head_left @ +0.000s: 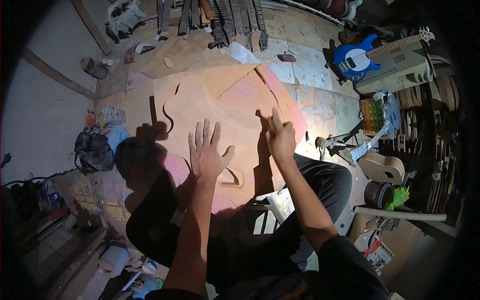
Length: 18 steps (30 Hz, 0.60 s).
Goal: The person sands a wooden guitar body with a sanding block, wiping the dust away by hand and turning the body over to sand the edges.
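Here's our left hand (206,157), fingers spread flat on the wooden guitar body (237,137), which stretches between our hands; our right hand (281,141) half-curls, holding what we can't tell; farther right, a blue bass guitar (357,59).

Observed at my left: a grey wall (45,110). I find the tiled floor (320,70) (stained in patches) brightest right of centre, dimmer toward the lower left.

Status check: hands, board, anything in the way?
Left hand flat on pale board; right hand partly curled, hold unclear. Cutout near left hand; shadow left of right hand.
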Each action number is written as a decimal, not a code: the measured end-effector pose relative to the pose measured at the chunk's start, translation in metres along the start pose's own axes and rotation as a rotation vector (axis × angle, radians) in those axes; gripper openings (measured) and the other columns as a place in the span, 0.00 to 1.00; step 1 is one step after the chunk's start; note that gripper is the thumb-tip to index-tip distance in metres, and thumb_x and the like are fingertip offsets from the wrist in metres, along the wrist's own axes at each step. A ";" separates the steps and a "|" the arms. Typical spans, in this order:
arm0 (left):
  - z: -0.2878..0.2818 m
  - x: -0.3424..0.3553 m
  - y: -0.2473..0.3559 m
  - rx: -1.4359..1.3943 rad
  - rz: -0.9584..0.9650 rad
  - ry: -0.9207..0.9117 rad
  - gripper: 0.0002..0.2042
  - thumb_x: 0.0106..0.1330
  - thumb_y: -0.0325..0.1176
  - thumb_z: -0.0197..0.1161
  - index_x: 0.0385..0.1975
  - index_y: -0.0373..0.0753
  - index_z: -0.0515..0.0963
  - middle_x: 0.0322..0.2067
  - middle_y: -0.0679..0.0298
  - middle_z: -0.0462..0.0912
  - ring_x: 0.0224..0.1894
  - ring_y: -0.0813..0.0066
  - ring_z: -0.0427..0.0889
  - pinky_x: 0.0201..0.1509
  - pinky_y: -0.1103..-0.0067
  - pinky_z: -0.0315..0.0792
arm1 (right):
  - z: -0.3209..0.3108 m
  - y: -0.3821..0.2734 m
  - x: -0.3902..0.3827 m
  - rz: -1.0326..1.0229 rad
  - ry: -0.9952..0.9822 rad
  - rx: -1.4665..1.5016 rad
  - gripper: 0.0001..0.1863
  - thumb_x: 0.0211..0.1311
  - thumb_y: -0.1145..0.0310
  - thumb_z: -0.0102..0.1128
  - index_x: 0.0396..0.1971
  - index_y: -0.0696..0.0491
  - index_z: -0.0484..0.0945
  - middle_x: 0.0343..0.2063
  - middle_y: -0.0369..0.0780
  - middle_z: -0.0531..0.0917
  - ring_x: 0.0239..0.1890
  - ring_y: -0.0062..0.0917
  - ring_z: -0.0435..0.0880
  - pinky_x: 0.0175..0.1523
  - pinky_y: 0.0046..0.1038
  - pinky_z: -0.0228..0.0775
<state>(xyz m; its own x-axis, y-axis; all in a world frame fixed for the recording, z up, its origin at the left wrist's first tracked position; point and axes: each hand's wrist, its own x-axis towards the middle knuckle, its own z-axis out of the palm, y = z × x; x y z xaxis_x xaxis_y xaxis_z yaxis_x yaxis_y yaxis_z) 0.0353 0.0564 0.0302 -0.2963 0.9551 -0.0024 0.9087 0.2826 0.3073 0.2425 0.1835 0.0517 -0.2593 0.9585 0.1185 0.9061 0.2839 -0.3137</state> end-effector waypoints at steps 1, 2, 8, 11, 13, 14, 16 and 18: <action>0.000 0.000 0.000 -0.004 0.000 0.006 0.43 0.65 0.60 0.66 0.80 0.50 0.64 0.82 0.53 0.57 0.84 0.51 0.51 0.85 0.49 0.44 | 0.001 -0.006 -0.008 -0.006 -0.024 -0.010 0.40 0.61 0.71 0.69 0.75 0.34 0.73 0.38 0.52 0.78 0.39 0.47 0.82 0.39 0.50 0.77; 0.000 -0.001 0.000 -0.009 0.000 0.013 0.44 0.65 0.60 0.66 0.80 0.50 0.64 0.82 0.53 0.58 0.84 0.51 0.51 0.85 0.49 0.44 | -0.002 -0.013 -0.026 -0.013 -0.047 -0.021 0.40 0.61 0.72 0.68 0.75 0.34 0.73 0.38 0.52 0.78 0.39 0.47 0.82 0.40 0.50 0.77; -0.006 0.000 -0.002 0.005 -0.009 -0.011 0.44 0.65 0.60 0.66 0.80 0.50 0.64 0.82 0.52 0.58 0.84 0.52 0.51 0.85 0.49 0.44 | -0.002 -0.007 -0.045 -0.155 -0.108 0.025 0.38 0.62 0.71 0.68 0.74 0.33 0.75 0.41 0.52 0.79 0.41 0.48 0.83 0.43 0.50 0.80; -0.002 -0.002 -0.001 -0.022 -0.003 0.021 0.44 0.65 0.59 0.67 0.80 0.49 0.64 0.82 0.52 0.57 0.84 0.51 0.51 0.85 0.49 0.44 | 0.000 -0.021 -0.007 0.041 -0.056 -0.011 0.35 0.65 0.69 0.67 0.74 0.36 0.75 0.40 0.53 0.79 0.39 0.50 0.81 0.39 0.50 0.77; -0.003 -0.001 0.001 -0.025 -0.003 -0.009 0.44 0.65 0.59 0.67 0.80 0.49 0.64 0.82 0.52 0.57 0.84 0.51 0.51 0.85 0.48 0.44 | 0.012 -0.040 -0.034 0.070 -0.003 -0.071 0.35 0.66 0.70 0.66 0.74 0.36 0.75 0.39 0.53 0.79 0.39 0.51 0.81 0.39 0.49 0.77; -0.001 -0.001 -0.004 -0.019 -0.018 -0.021 0.44 0.65 0.59 0.67 0.80 0.49 0.64 0.82 0.52 0.57 0.84 0.51 0.51 0.85 0.48 0.44 | 0.001 -0.070 -0.051 -0.042 -0.021 0.028 0.34 0.67 0.70 0.65 0.73 0.34 0.76 0.38 0.53 0.78 0.37 0.50 0.81 0.38 0.48 0.76; -0.003 0.001 0.001 -0.021 -0.007 -0.013 0.44 0.65 0.59 0.67 0.80 0.49 0.64 0.82 0.53 0.57 0.84 0.51 0.51 0.85 0.48 0.44 | 0.005 -0.054 -0.052 -0.097 -0.089 0.071 0.30 0.69 0.68 0.64 0.69 0.31 0.80 0.36 0.53 0.78 0.35 0.49 0.80 0.37 0.47 0.76; -0.004 -0.002 -0.006 -0.005 -0.017 -0.007 0.43 0.66 0.60 0.66 0.80 0.49 0.64 0.82 0.53 0.57 0.84 0.52 0.50 0.86 0.48 0.44 | -0.002 -0.036 -0.029 -0.060 -0.058 0.070 0.28 0.68 0.67 0.66 0.68 0.33 0.81 0.35 0.52 0.78 0.35 0.47 0.80 0.35 0.46 0.74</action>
<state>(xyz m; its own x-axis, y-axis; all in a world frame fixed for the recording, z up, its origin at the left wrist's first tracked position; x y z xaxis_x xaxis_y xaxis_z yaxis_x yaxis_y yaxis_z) 0.0295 0.0523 0.0322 -0.3100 0.9506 -0.0140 0.9020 0.2987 0.3118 0.2183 0.1451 0.0614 -0.3332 0.9390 0.0854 0.8631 0.3402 -0.3732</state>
